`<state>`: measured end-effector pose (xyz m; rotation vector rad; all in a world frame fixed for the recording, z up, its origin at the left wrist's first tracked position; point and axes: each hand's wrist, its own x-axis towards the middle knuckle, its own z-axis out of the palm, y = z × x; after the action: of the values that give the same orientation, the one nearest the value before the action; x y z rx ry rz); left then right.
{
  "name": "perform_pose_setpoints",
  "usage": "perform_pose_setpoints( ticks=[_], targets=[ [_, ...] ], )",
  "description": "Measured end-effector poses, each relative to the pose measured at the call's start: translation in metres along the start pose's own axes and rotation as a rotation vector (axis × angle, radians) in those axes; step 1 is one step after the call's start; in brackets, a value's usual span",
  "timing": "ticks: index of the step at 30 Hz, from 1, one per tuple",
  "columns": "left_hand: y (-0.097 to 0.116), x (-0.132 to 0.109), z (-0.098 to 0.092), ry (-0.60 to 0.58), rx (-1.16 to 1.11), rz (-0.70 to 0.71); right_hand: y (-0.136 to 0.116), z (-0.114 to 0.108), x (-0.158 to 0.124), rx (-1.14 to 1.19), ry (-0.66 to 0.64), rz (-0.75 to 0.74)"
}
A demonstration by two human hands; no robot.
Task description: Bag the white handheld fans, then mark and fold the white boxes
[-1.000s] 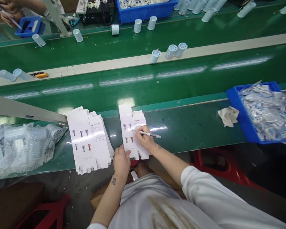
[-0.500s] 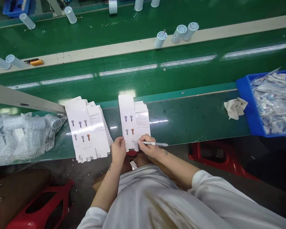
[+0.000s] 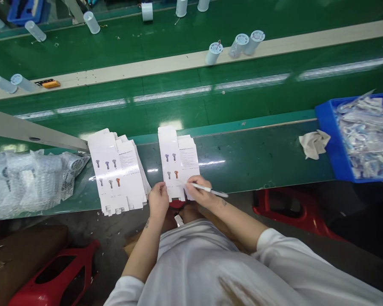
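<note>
In front of me a small stack of flat white printed cartons (image 3: 180,163) lies on the dark green bench, its lower end at the bench edge. My left hand (image 3: 158,199) is closed in a pinch at the lower left edge of this stack. A white pen (image 3: 210,189) is held in my right hand (image 3: 200,192), over the lower right part of the top carton, its tip pointing left. To the left lies a larger fanned stack of the same cartons (image 3: 119,170), touched by neither hand.
Bubble-wrapped items (image 3: 35,180) lie at the left. A blue bin (image 3: 333,146) of plastic-wrapped pieces and a crumpled cloth (image 3: 314,144) are at the right. White cylinders (image 3: 214,53) stand along the rail (image 3: 153,68) beyond the bench. Red stools (image 3: 55,272) are below.
My right hand has lifted slightly with the pen, whose angle is now steeper. The near cartons have shifted a little left. Another cylinder shows at the top left.
</note>
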<state>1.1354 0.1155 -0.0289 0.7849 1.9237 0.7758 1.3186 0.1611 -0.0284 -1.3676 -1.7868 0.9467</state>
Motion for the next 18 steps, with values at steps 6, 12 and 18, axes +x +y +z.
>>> perform_pose_setpoints(
  ticks=[6, 12, 18],
  targets=[
    [0.005, -0.001, 0.0, -0.008, -0.023, -0.03, 0.01, -0.01, 0.029, 0.077, 0.309, 0.233],
    [0.017, 0.0, 0.003, -0.071, -0.14, -0.19, 0.012, -0.006, 0.037, 0.179, 0.354, 0.396],
    [0.029, 0.001, -0.003, -0.076, -0.131, -0.123, 0.0, -0.041, 0.043, 0.084, 0.375, 0.407]
  ],
)
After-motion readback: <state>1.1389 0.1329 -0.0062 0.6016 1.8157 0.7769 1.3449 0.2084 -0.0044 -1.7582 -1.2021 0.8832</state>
